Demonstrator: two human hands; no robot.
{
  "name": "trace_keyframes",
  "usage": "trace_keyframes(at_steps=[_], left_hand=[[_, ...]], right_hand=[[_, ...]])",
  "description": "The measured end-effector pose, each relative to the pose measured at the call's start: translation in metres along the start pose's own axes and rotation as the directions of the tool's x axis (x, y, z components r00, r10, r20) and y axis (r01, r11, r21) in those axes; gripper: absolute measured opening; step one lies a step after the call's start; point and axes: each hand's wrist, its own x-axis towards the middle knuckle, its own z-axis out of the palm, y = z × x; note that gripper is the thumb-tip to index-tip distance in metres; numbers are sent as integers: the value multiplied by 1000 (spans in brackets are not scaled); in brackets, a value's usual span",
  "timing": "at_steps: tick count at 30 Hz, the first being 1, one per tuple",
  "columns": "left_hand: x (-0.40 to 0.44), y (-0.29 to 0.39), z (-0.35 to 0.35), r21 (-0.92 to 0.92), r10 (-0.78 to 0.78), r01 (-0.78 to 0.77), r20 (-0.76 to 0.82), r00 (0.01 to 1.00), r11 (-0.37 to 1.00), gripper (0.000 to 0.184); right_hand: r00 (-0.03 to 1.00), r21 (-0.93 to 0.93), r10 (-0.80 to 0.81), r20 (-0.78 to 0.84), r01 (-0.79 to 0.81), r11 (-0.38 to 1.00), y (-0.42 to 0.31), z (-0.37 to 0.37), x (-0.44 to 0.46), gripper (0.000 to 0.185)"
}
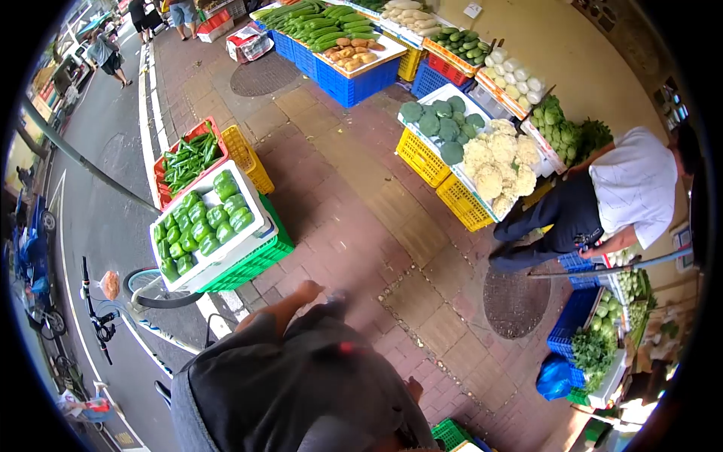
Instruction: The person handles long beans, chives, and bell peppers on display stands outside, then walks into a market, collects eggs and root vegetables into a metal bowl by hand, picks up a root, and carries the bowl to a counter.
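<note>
My left hand [307, 291] hangs low in front of my dark shirt, over the brick pavement. Nearest to it is a white foam box [260, 218] of green bell peppers [202, 224], resting on a green crate [252, 264]; the hand is apart from them. Its fingers are small and blurred, and I see no object in it. Beside my body on the right, my right hand [413, 389] shows only in part, above the pavement near another green crate [450, 433]. The fingers of that hand cannot be made out.
Ahead on the right, broccoli [444, 124] and cauliflower [497, 166] stand on yellow crates [463, 203]. A person in a white shirt [633, 184] bends by the stall. Blue crates [354, 84] hold cucumbers and potatoes farther off. A bicycle [98, 320] and a pole [83, 158] are left.
</note>
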Motion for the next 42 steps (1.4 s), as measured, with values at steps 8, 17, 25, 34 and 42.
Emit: trace_keyframes(at_steps=[8,17,25,34,42], left_hand=[[18,-94,-72,-617,-466,290,-142,873,732,39],[8,-97,-56,-841,-686,408,63,725,354,34],[51,15,-183,-920,-693,370,181,697,131,38],[173,34,-303,-996,-705,89,63,706,0,43],[284,-26,-428,-962,-645,46,216,733,-271,24]], right_hand=[[960,53,7,279,-22,998,-129,95,30,17],[966,-384,-11,257,113,916,-329,223,85,18],[841,-381,-238,487,449,808,-563,356,123,30],[661,-352,-456,596,725,592,-778,527,143,23],[601,-411,120,790,375,831,-781,712,27,30]])
